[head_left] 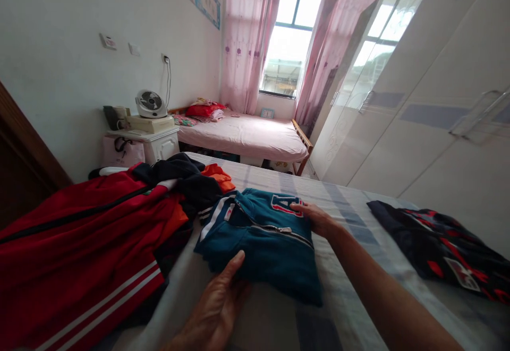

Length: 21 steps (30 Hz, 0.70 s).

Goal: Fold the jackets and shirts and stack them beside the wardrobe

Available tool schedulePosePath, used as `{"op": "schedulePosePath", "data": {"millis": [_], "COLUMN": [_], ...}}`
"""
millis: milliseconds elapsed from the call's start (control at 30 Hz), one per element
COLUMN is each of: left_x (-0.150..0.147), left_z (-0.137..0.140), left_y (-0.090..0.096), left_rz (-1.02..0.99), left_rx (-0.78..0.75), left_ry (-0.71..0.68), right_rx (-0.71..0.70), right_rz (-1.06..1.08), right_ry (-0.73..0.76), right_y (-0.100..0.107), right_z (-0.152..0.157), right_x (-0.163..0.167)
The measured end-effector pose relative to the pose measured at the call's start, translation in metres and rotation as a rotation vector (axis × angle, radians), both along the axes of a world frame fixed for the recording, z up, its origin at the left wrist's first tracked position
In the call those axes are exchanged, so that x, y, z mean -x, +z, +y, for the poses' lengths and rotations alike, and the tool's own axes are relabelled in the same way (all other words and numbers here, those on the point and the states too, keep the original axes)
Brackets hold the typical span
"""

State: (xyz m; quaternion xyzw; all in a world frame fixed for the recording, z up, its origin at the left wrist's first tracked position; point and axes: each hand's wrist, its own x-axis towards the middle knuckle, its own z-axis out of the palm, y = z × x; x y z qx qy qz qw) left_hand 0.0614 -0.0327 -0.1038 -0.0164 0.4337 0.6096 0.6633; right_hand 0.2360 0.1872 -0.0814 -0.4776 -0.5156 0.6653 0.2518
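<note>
A folded teal zip-up jacket [271, 250] lies on the striped bed sheet in front of me. It has a letter patch on the chest, a silver zipper and a white-striped collar. My left hand [219, 303] grips its near left edge, thumb on top and fingers partly hidden under the cloth. At the far right side my right hand [316, 218] holds the jacket, its thumb over the patch and the other fingers mostly out of sight.
Left of the jacket is a heap of clothes with a red striped garment [99, 245]. A folded black-and-red garment [442, 250] lies on the right. Beyond are a pink-sheeted bed [247, 136], a fan [151, 103] on a nightstand [163, 146], and a white wardrobe [418, 91].
</note>
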Motion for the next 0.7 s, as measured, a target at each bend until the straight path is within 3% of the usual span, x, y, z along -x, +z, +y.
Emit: {"op": "schedulePosePath", "data": {"millis": [133,300,400,500,600,700], "left_x": [0.002,0.022,0.036,0.042,0.04,0.037], "left_z": [0.026,0.056,0.071,0.077,0.076,0.075], "left_y": [0.021,0.046,0.035,0.014,0.002,0.003], "left_rz": [0.081,0.223,0.317,0.433,0.513,0.593], "left_rx": [-0.057,-0.244,-0.151,-0.051,-0.121,-0.14], "left_ry": [0.081,0.087,-0.074,-0.142,-0.199,-0.264], "right_rx": [0.009,-0.09,-0.007,0.123,0.19,0.287], "right_rz": [0.218,0.364,0.315,0.247,0.269,0.353], "right_ry": [-0.118,-0.105,-0.007,0.069,0.029,0.0], "right_y": [0.022,0.047,0.039,0.021,0.006,-0.003], "right_z": [-0.019,-0.069,-0.103,-0.12,-0.114,-0.094], "right_x": [-0.004,-0.048,-0.072,-0.082,-0.081,-0.073]}}
